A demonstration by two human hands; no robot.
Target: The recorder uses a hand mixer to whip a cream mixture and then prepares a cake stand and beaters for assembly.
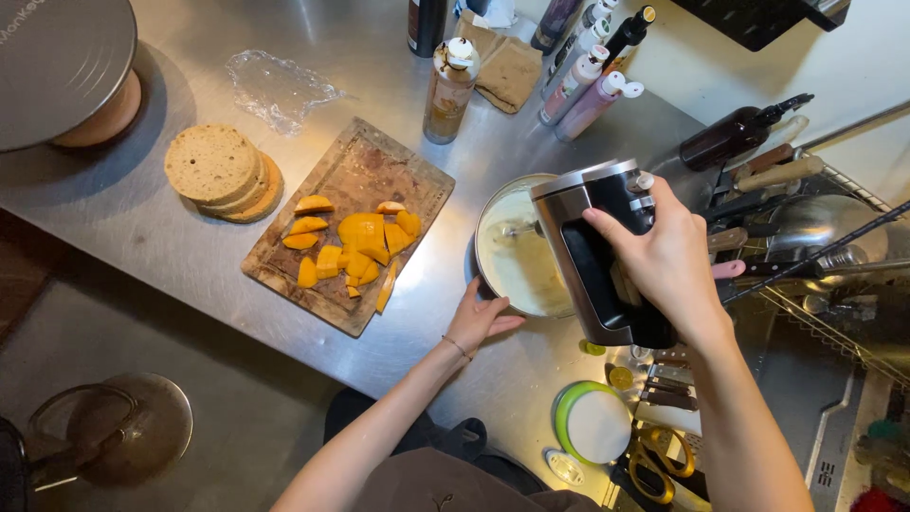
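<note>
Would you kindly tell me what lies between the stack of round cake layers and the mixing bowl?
In the head view, the wooden cutting board with cut mango pieces lies between the cake layers and the mixing bowl.

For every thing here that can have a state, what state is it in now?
Hand mixer: held over the bowl, beaters down in it.
Metal bowl: upright, holds pale cream.
Right hand: gripping the mixer.
Left hand: steadying the bowl's rim.
Mango: cut into pieces on the board.
Cake layers: stacked.
</note>
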